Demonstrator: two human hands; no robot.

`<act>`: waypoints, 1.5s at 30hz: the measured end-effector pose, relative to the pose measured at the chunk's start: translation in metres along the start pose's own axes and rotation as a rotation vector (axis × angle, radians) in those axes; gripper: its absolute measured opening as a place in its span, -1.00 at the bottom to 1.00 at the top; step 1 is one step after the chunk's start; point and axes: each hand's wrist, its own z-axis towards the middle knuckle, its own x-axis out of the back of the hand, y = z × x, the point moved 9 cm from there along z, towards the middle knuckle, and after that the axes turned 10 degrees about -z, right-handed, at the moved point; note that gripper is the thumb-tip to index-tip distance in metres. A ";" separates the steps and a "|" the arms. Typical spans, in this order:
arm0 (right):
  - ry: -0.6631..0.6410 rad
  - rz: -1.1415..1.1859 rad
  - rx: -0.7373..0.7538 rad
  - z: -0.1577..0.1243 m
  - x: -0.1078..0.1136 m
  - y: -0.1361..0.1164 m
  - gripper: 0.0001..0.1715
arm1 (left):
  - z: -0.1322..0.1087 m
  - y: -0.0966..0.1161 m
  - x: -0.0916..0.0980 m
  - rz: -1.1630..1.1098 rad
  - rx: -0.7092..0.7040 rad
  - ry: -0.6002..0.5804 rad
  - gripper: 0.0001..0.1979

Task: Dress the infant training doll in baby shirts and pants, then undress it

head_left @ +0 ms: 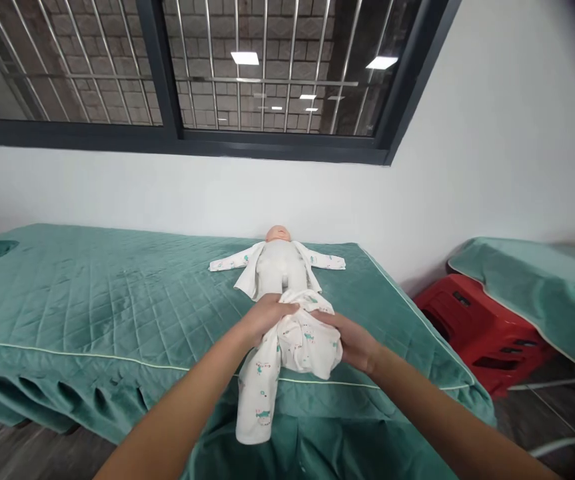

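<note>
White wall (167,193) rises behind the bed (117,287), with a dark-framed window (182,142) set in it. Through the glass, metal bars (287,82) stand in front of a brick wall, and bright light panels show as reflections. Green quilted cloth covers the bed, with pale piping along its edge and a gathered skirt hanging below; at the far left is a dark oval hollow. Dark floor (32,447) shows at the lower left.

On the bed, near its right end, a doll (278,260) lies on its back, head toward the wall and legs toward the person. Its arms are spread in the sleeves of a white printed shirt (324,260), which lies open at the front, baring the pale body.

White printed pants (302,343) are held at the doll's lower legs, over the near edge of the bed. The left hand (267,313) grips them near the top, thumb over the cloth; the right hand (350,340) grips the bunched other side. One pant leg hangs down past the edge. Whether the doll's feet are inside the cloth cannot be told.

To the right, a red plastic stool (477,327) stands beside the bed, partly under another green cover (537,273).
</note>
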 end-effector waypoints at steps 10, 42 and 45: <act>0.328 -0.560 0.150 0.017 0.055 0.038 -0.58 | 0.024 -0.008 -0.033 0.826 0.029 -0.024 -0.79; 0.712 -0.450 0.473 0.058 0.092 -0.016 -0.65 | 0.083 0.025 0.008 0.124 -0.228 0.065 -0.67; 0.721 -0.507 0.485 0.068 0.098 -0.025 -0.69 | 0.095 0.033 0.014 0.301 -0.313 0.163 -0.77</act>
